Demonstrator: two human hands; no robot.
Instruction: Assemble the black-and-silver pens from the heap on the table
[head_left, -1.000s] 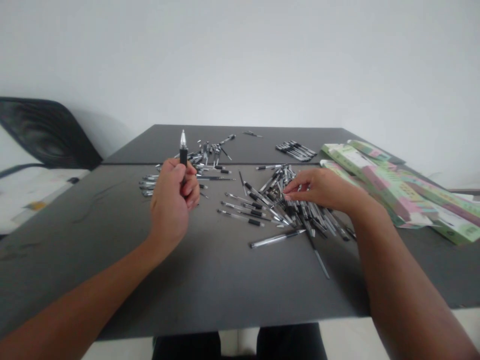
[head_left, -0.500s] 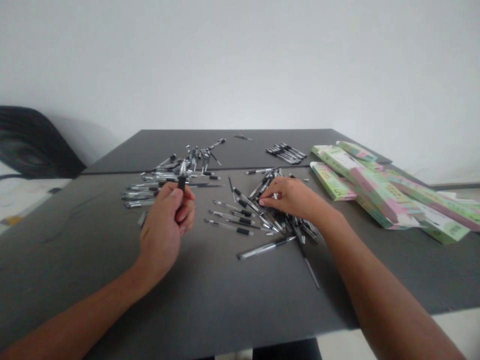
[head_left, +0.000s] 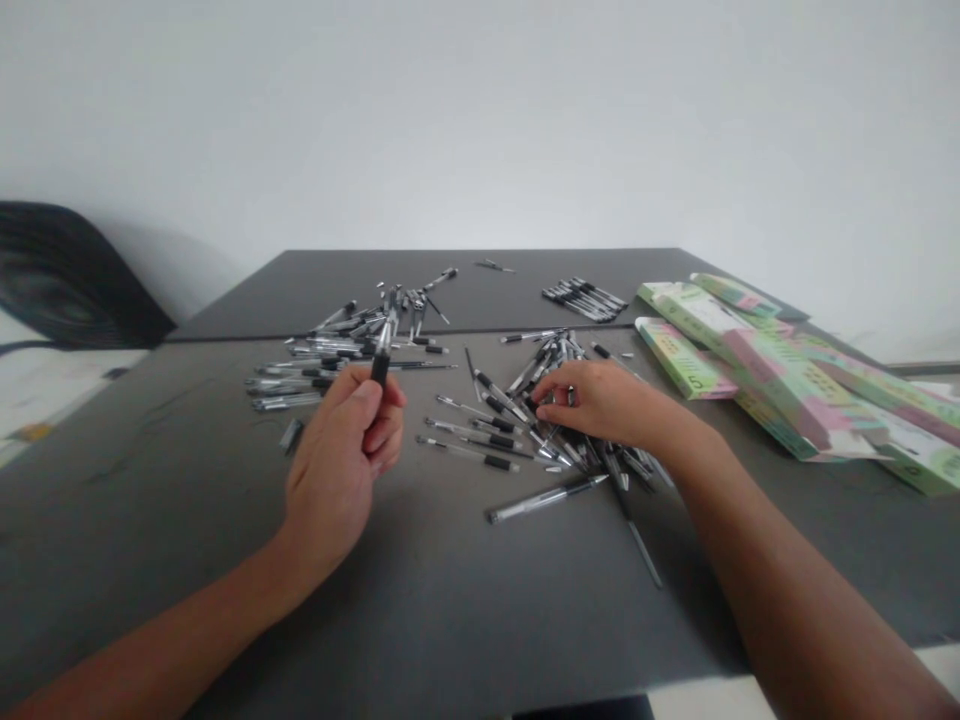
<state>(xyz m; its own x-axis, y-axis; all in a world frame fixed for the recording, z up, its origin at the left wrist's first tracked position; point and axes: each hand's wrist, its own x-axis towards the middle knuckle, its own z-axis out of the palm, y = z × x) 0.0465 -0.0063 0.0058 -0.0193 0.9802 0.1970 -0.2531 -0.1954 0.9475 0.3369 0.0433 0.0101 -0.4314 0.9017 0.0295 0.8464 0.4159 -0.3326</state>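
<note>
My left hand (head_left: 337, 455) is closed around a clear pen (head_left: 384, 350) with a black grip, held upright above the table. My right hand (head_left: 607, 400) reaches into a loose pile of pen parts (head_left: 559, 352), its thumb and fingertips drawn together. Whatever those fingertips pinch, if anything, is too small to make out. Left of the pile lie several clear pen barrels with black grips (head_left: 469, 455). A single pen (head_left: 547, 498) rests in front, near a thin refill (head_left: 643, 543).
Another heap of pens and barrels (head_left: 292, 385) spreads behind my left hand. A neat row of pens (head_left: 585, 299) lies at the back right, beside stacked green and pink cardboard boxes (head_left: 765, 355). The dark table (head_left: 420, 620) has a seam across it. A black chair (head_left: 67, 275) stands left.
The view has shifted slightly, so the table's contents appear a little differently placed. My left hand still grips the pen, and my right hand stays at the pile with its fingers pinched.
</note>
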